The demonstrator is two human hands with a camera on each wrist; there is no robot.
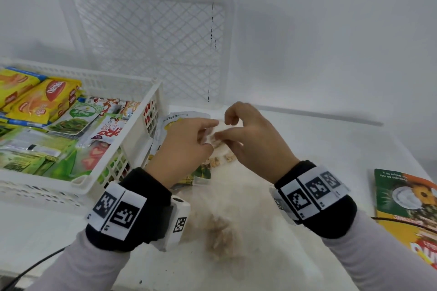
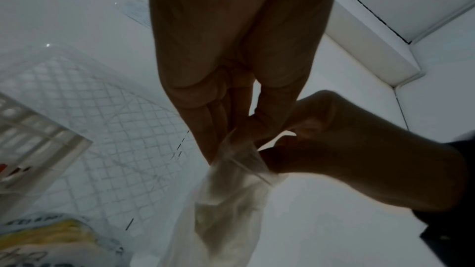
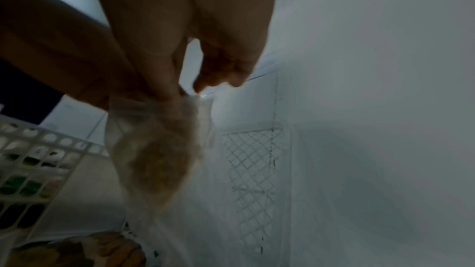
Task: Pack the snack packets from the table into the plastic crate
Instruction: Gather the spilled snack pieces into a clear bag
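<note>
A clear plastic bag [image 1: 222, 215] of pale brown snacks hangs between my hands above the table, blurred in the head view. My left hand [image 1: 189, 142] pinches its top edge, and my right hand [image 1: 241, 134] pinches the same edge from the other side. In the left wrist view the bag [image 2: 226, 200] droops below both sets of fingers. In the right wrist view the bag [image 3: 154, 149] hangs from my thumb and forefinger. The white plastic crate [image 1: 144, 111] stands at the left, filled with several yellow and green packets [image 1: 47, 101]. A yellow and white packet [image 1: 170, 125] lies beside the crate, partly hidden by my left hand.
A second white crate [image 1: 151, 38] leans upright against the back wall. A green and yellow packet [image 1: 409, 210] lies at the table's right edge. A black cable [image 1: 35, 269] runs off the front left corner.
</note>
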